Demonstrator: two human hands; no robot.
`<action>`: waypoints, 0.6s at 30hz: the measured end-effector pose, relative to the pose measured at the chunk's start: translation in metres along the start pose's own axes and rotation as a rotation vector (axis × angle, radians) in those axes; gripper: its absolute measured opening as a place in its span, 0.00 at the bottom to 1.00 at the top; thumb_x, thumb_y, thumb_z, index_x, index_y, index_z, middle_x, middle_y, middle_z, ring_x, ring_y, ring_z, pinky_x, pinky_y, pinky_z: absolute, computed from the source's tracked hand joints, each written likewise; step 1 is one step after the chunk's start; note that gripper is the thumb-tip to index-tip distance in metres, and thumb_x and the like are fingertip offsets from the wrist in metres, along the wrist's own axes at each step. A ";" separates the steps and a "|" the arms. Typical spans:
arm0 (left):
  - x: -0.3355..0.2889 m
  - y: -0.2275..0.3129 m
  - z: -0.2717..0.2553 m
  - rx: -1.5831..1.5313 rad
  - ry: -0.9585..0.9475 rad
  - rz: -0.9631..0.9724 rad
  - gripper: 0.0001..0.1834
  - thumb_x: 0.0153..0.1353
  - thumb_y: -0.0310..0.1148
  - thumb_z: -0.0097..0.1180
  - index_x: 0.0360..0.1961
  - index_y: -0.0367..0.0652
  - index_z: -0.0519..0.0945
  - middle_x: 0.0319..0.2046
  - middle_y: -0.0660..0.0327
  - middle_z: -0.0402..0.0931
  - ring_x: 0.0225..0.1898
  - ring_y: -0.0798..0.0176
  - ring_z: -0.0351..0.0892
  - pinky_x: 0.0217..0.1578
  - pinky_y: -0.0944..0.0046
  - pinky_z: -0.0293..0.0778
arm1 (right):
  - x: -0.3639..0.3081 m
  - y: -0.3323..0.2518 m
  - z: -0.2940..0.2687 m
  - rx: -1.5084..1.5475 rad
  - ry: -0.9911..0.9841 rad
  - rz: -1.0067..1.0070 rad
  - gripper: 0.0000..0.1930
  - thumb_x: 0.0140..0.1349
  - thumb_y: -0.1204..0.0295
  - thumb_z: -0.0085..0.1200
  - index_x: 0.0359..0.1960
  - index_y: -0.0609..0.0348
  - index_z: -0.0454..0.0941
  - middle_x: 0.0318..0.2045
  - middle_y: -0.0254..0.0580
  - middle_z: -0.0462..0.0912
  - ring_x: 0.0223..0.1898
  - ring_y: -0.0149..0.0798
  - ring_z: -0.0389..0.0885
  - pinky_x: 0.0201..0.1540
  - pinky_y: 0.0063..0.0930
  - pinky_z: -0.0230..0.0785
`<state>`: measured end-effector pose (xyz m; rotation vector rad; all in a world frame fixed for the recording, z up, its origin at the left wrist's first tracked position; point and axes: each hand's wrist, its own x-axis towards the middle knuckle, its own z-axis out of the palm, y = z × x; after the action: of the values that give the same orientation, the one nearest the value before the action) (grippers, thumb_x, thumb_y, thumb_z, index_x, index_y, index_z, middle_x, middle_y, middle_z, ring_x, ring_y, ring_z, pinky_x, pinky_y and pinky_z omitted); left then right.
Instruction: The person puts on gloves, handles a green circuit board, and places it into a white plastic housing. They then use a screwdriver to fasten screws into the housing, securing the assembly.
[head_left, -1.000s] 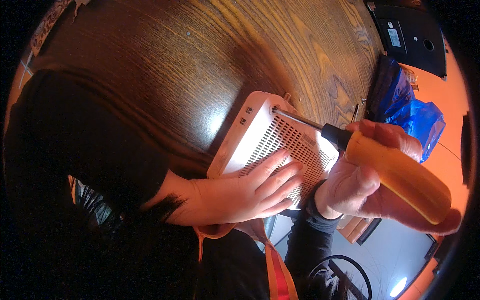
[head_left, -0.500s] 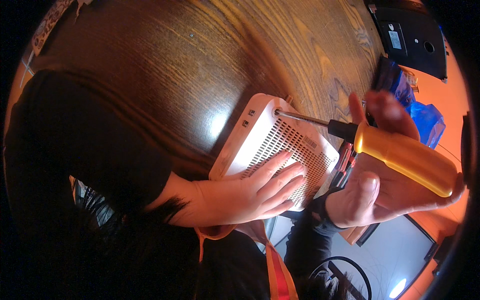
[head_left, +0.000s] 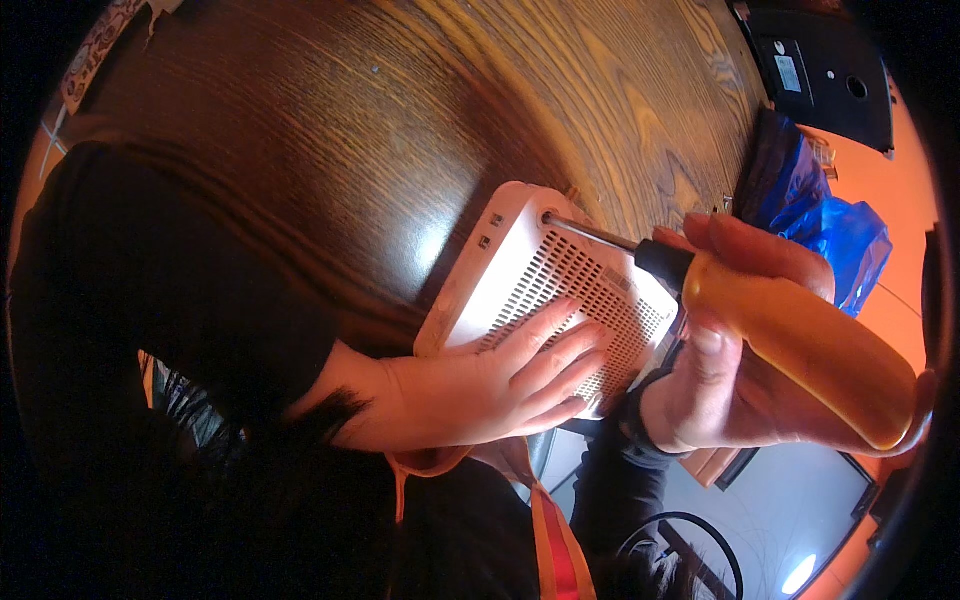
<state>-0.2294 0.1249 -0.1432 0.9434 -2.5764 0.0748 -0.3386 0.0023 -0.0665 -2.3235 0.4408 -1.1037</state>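
A white router-like box point(head_left: 460, 290) with a grid of vent slots lies on the wooden table point(head_left: 330, 120). My left hand point(head_left: 530, 385) rests flat across the vents, fingers stretched out and slightly apart. In my right hand point(head_left: 740, 370) is a screwdriver point(head_left: 790, 340) with a thick yellow handle and a black collar. Thumb and fingers close on the handle, whose butt sits against the palm. The metal shaft slants to the round hole at the box's far corner, and its tip is inside, so the screw head is hidden.
At the far right a black panel-like device point(head_left: 830, 85) lies near crumpled blue plastic point(head_left: 845, 235). A dark screen-like panel point(head_left: 800, 500) and a black looped cable point(head_left: 735, 560) are below my right hand. Patterned material point(head_left: 95, 60) shows at the upper left edge.
My right fingers and thumb have closed in on the screwdriver handle, which has dipped and turned slightly. The tip stays at the corner hole. My left hand has hardly moved.
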 end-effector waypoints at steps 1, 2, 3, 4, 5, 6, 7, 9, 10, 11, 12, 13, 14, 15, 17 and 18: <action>0.000 0.001 0.000 0.014 -0.005 -0.002 0.29 0.57 0.46 0.42 0.60 0.50 0.67 0.59 0.53 0.64 0.60 0.49 0.64 0.59 0.40 0.60 | 0.001 0.000 0.000 -0.052 -0.015 -0.025 0.34 0.57 0.74 0.58 0.63 0.50 0.52 0.36 0.61 0.78 0.31 0.52 0.83 0.35 0.41 0.82; 0.001 0.001 0.001 -0.007 -0.011 -0.003 0.29 0.58 0.46 0.42 0.60 0.50 0.67 0.60 0.53 0.63 0.60 0.48 0.64 0.59 0.40 0.60 | 0.002 0.000 0.001 -0.068 0.011 -0.016 0.36 0.57 0.74 0.58 0.64 0.48 0.50 0.36 0.60 0.78 0.32 0.52 0.83 0.36 0.41 0.82; 0.000 0.001 0.001 -0.012 -0.012 -0.004 0.29 0.58 0.46 0.42 0.61 0.51 0.66 0.60 0.52 0.63 0.60 0.48 0.64 0.59 0.40 0.60 | 0.002 0.000 0.003 -0.084 0.039 -0.011 0.37 0.57 0.74 0.58 0.64 0.46 0.47 0.36 0.60 0.78 0.32 0.51 0.83 0.36 0.40 0.82; 0.001 0.001 0.002 -0.021 -0.041 0.015 0.29 0.58 0.47 0.41 0.61 0.51 0.66 0.61 0.52 0.62 0.61 0.48 0.63 0.59 0.40 0.59 | 0.003 0.000 0.005 -0.100 0.064 -0.003 0.39 0.57 0.74 0.57 0.65 0.45 0.45 0.36 0.59 0.78 0.32 0.50 0.83 0.37 0.40 0.81; 0.000 0.000 0.002 -0.011 -0.004 -0.002 0.29 0.58 0.47 0.41 0.61 0.52 0.66 0.61 0.52 0.62 0.60 0.48 0.63 0.58 0.40 0.59 | 0.004 0.001 0.007 -0.114 0.087 0.006 0.41 0.57 0.75 0.57 0.66 0.43 0.42 0.37 0.59 0.78 0.32 0.50 0.83 0.37 0.40 0.81; 0.000 -0.001 0.003 -0.003 0.003 0.005 0.29 0.58 0.47 0.41 0.61 0.52 0.66 0.61 0.52 0.63 0.60 0.48 0.64 0.58 0.40 0.60 | 0.005 0.001 0.009 -0.128 0.110 0.015 0.42 0.57 0.75 0.57 0.67 0.41 0.40 0.37 0.59 0.78 0.33 0.49 0.83 0.38 0.39 0.81; 0.000 -0.001 0.002 0.005 0.010 0.011 0.29 0.58 0.47 0.41 0.61 0.53 0.66 0.60 0.52 0.63 0.60 0.49 0.64 0.58 0.40 0.60 | 0.006 0.003 0.010 -0.143 0.143 0.007 0.42 0.58 0.75 0.57 0.67 0.40 0.40 0.38 0.59 0.78 0.33 0.50 0.83 0.38 0.40 0.81; 0.000 -0.002 0.001 0.007 0.036 -0.001 0.29 0.58 0.48 0.41 0.61 0.53 0.66 0.60 0.52 0.63 0.60 0.48 0.64 0.58 0.39 0.59 | 0.008 0.006 0.013 0.089 0.159 0.039 0.41 0.58 0.75 0.56 0.67 0.39 0.42 0.40 0.62 0.77 0.35 0.52 0.83 0.39 0.43 0.80; 0.000 -0.003 0.001 0.008 0.049 -0.009 0.29 0.58 0.48 0.41 0.61 0.53 0.66 0.60 0.51 0.63 0.60 0.48 0.64 0.58 0.39 0.59 | 0.009 0.008 0.013 0.205 0.171 0.045 0.40 0.58 0.75 0.56 0.67 0.38 0.45 0.42 0.64 0.77 0.36 0.53 0.83 0.40 0.45 0.80; -0.001 -0.003 0.000 0.009 0.040 -0.006 0.30 0.58 0.48 0.41 0.62 0.53 0.66 0.60 0.51 0.63 0.60 0.48 0.64 0.58 0.39 0.59 | 0.009 0.008 0.013 0.240 0.150 0.053 0.39 0.58 0.75 0.55 0.67 0.38 0.45 0.42 0.63 0.77 0.37 0.53 0.83 0.40 0.45 0.79; -0.001 -0.002 -0.001 0.010 0.032 -0.003 0.30 0.58 0.48 0.41 0.62 0.53 0.66 0.60 0.51 0.63 0.60 0.47 0.64 0.58 0.39 0.59 | 0.009 0.009 0.013 0.336 0.106 0.058 0.39 0.59 0.75 0.55 0.67 0.38 0.45 0.42 0.63 0.76 0.37 0.53 0.82 0.40 0.44 0.79; -0.002 -0.002 -0.002 0.011 0.023 0.001 0.30 0.58 0.48 0.41 0.62 0.52 0.66 0.60 0.51 0.63 0.60 0.47 0.64 0.58 0.39 0.58 | 0.009 0.009 0.013 0.252 0.112 0.066 0.38 0.59 0.76 0.54 0.67 0.38 0.45 0.43 0.63 0.76 0.38 0.52 0.82 0.41 0.44 0.79; -0.002 -0.002 -0.002 0.010 0.009 0.005 0.30 0.58 0.48 0.42 0.62 0.52 0.66 0.60 0.51 0.63 0.60 0.47 0.64 0.58 0.38 0.58 | 0.008 0.009 0.012 0.252 0.102 0.073 0.38 0.60 0.76 0.53 0.67 0.38 0.45 0.43 0.63 0.76 0.38 0.52 0.82 0.41 0.44 0.79; -0.002 -0.002 -0.002 0.008 -0.006 0.011 0.30 0.58 0.48 0.42 0.62 0.52 0.66 0.60 0.52 0.63 0.60 0.46 0.64 0.59 0.38 0.58 | 0.007 0.009 0.012 0.255 0.093 0.078 0.37 0.60 0.76 0.53 0.67 0.38 0.46 0.43 0.63 0.76 0.39 0.52 0.82 0.41 0.44 0.79; -0.001 -0.002 -0.001 -0.019 -0.014 0.010 0.29 0.58 0.48 0.42 0.61 0.52 0.66 0.60 0.52 0.63 0.60 0.46 0.64 0.59 0.36 0.56 | 0.004 0.010 0.010 0.273 0.104 0.081 0.36 0.61 0.76 0.52 0.66 0.38 0.46 0.44 0.62 0.75 0.40 0.51 0.81 0.42 0.44 0.79; -0.001 -0.002 0.000 -0.040 -0.007 0.001 0.29 0.58 0.48 0.42 0.61 0.52 0.66 0.60 0.52 0.63 0.60 0.46 0.63 0.60 0.36 0.56 | 0.003 0.010 0.009 0.296 0.128 0.088 0.36 0.61 0.77 0.51 0.66 0.38 0.46 0.44 0.62 0.75 0.40 0.51 0.81 0.42 0.44 0.79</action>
<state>-0.2273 0.1241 -0.1436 0.9288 -2.5747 0.0204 -0.3304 -0.0048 -0.0753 -1.9675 0.3932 -1.1925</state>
